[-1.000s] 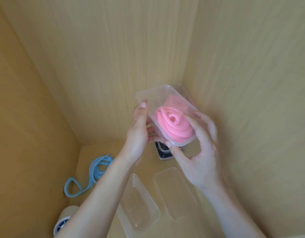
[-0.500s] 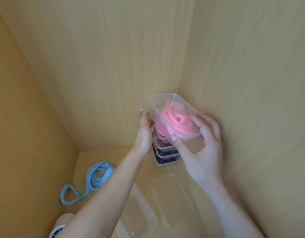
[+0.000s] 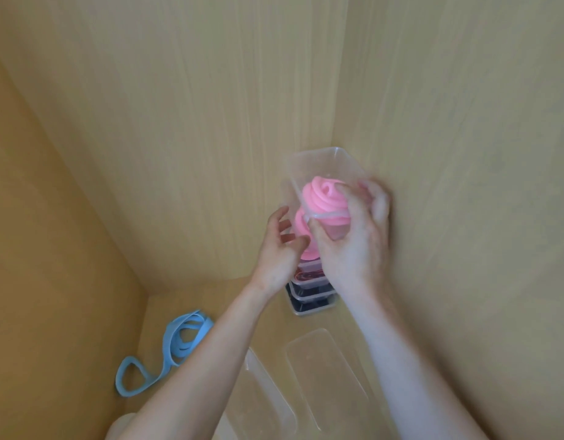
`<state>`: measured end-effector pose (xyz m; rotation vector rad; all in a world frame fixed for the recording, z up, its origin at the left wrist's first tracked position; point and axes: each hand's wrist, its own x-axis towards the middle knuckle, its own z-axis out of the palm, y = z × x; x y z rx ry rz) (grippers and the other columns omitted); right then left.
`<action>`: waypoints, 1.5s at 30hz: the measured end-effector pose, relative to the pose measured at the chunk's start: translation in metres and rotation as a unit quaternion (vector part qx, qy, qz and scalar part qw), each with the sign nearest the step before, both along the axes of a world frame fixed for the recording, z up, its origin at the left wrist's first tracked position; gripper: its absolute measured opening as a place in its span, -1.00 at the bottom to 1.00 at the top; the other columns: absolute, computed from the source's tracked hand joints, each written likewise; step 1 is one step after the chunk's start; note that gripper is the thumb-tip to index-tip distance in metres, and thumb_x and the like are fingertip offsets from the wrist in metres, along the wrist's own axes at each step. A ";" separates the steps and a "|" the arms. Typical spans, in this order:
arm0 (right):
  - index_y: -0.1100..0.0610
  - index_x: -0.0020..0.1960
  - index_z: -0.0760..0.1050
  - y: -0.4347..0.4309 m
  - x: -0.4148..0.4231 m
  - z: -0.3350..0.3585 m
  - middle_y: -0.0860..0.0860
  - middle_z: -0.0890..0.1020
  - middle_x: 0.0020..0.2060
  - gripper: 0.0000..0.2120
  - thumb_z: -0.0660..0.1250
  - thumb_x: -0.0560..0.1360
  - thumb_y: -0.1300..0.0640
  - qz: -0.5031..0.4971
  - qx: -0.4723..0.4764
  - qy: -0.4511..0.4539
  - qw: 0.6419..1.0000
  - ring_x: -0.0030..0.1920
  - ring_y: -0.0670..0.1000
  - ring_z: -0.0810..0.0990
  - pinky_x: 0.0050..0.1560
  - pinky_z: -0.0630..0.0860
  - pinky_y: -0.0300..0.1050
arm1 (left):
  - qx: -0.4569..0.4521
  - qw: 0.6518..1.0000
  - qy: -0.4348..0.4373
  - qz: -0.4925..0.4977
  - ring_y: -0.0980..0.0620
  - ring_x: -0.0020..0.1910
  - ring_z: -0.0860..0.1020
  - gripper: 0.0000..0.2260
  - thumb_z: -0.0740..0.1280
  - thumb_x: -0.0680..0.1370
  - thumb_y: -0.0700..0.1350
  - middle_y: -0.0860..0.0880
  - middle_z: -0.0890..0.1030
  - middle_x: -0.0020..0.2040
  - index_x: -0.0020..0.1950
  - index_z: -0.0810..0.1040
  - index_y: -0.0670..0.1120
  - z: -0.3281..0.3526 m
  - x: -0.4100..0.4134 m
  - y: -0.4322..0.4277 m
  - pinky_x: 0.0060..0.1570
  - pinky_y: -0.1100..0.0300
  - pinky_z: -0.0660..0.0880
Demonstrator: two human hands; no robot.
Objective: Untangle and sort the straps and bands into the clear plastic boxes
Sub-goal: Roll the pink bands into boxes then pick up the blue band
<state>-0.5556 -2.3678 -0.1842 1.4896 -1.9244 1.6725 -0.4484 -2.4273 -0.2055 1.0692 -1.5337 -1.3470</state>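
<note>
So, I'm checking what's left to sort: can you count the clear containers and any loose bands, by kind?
Held clear box, with the pink band inside: 1
Stacked filled boxes in the corner: 3 visible
Empty clear containers on the floor: 2
Loose blue band: 1
Total: 7

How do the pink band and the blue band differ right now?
The pink band is coiled tight; the blue band sprawls in loose loops. The pink band sits in a clear box that the right hand grips; the blue band lies unboxed on the wooden surface, untouched. Both are single-coloured bands.
</note>
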 end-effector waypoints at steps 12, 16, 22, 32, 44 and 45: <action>-0.07 0.36 0.45 -0.020 -0.003 -0.021 0.01 0.36 0.37 -0.43 0.47 0.39 -0.11 -0.056 0.080 0.046 0.994 0.25 0.11 0.45 0.20 0.50 0.05 | -0.008 0.996 -0.062 -0.057 -0.02 0.26 0.54 -0.41 0.32 0.51 -0.08 0.13 0.53 0.29 0.55 0.31 0.08 -0.003 0.004 0.001 0.19 0.09 0.57; -0.05 0.38 0.42 -0.028 -0.003 -0.020 0.04 0.35 0.38 -0.42 0.43 0.41 -0.17 -0.071 0.104 0.066 0.990 0.23 0.15 0.46 0.19 0.50 0.09 | -0.008 0.995 -0.065 -0.073 -0.06 0.21 0.58 -0.39 0.31 0.49 -0.03 0.12 0.56 0.28 0.55 0.30 0.10 -0.001 0.007 0.002 0.19 0.04 0.58; -0.06 0.46 0.32 -0.024 -0.004 -0.016 0.08 0.23 0.48 -0.36 0.41 0.43 -0.14 -0.043 0.138 0.072 0.987 0.37 0.18 0.38 0.33 0.43 0.09 | -0.011 0.994 -0.068 -0.081 -0.03 0.38 0.47 -0.39 0.33 0.58 -0.10 0.07 0.44 0.46 0.60 0.21 0.11 0.001 0.013 0.004 0.35 -0.06 0.48; -0.04 0.53 0.26 0.010 -0.008 -0.016 0.00 0.11 0.58 -0.31 0.46 0.48 0.02 -0.033 0.130 0.052 0.990 0.51 0.06 0.30 0.34 0.47 0.01 | -0.036 0.994 -0.063 -0.076 0.24 0.22 0.47 -0.38 0.32 0.61 -0.22 0.12 0.39 0.34 0.60 0.19 0.13 0.000 0.030 0.002 0.07 0.42 0.48; 0.16 0.48 0.33 0.052 0.027 -0.032 0.13 0.25 0.49 -0.38 0.31 0.46 0.02 -0.060 0.062 0.024 0.996 0.50 0.15 0.25 0.48 0.25 0.01 | -0.047 0.993 -0.071 -0.087 0.32 0.35 0.34 -0.40 0.35 0.61 -0.20 0.39 0.37 0.28 0.59 0.23 0.11 -0.005 0.038 0.018 0.46 0.16 0.31; 0.20 0.44 0.37 0.054 0.031 -0.033 0.13 0.30 0.44 -0.43 0.30 0.46 0.07 -0.048 0.036 0.024 0.998 0.46 0.14 0.30 0.46 0.26 -0.06 | -0.046 0.993 -0.069 -0.083 0.30 0.35 0.36 -0.40 0.35 0.61 -0.20 0.35 0.38 0.30 0.59 0.23 0.10 -0.006 0.041 0.019 0.44 0.18 0.32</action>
